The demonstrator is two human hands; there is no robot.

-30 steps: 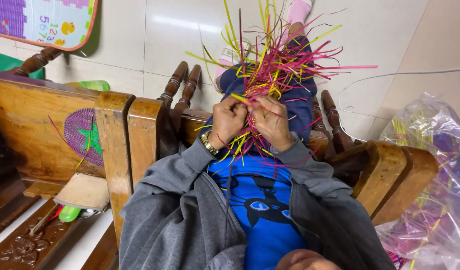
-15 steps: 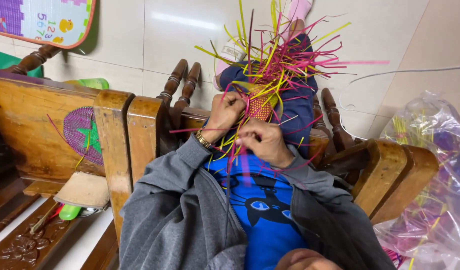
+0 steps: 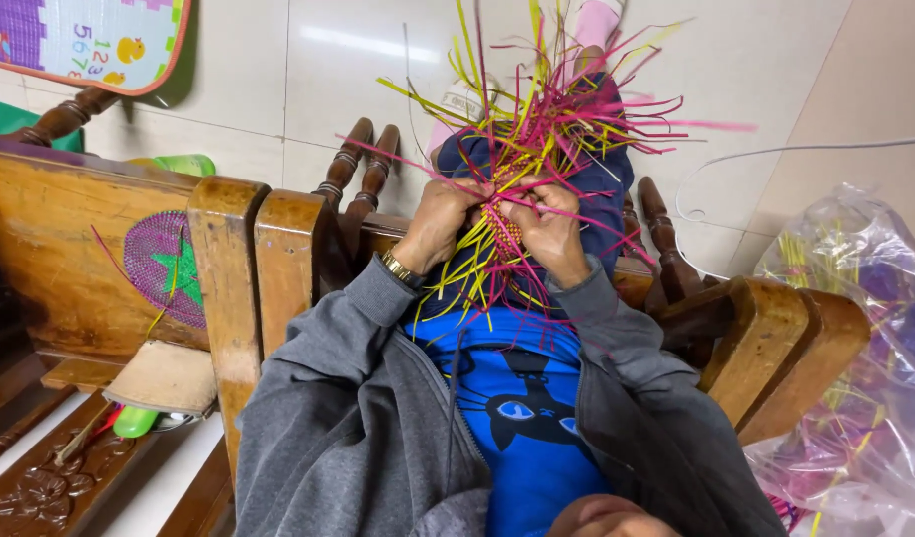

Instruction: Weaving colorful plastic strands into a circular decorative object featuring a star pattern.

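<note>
A half-woven piece of pink and yellow plastic strips (image 3: 507, 234) sits in my lap, its loose ends fanning up and outward (image 3: 567, 109). My left hand (image 3: 440, 214), with a gold watch at the wrist, grips the woven part from the left. My right hand (image 3: 552, 231) grips it from the right, fingers pinching strips. Both hands press close together over the weave. Grey jacket sleeves and a blue shirt with a cat face (image 3: 522, 418) fill the foreground.
Wooden chair armrests stand at left (image 3: 244, 259) and right (image 3: 776, 338). A finished purple woven disc with a green star (image 3: 169, 264) lies on the neighbouring wooden seat. A clear plastic bag of coloured strips (image 3: 865, 368) is at right. White tiled floor lies beyond.
The hands have come together on the weave: the right hand rose from below it to grip its right side, and the strip bundle tilted slightly.
</note>
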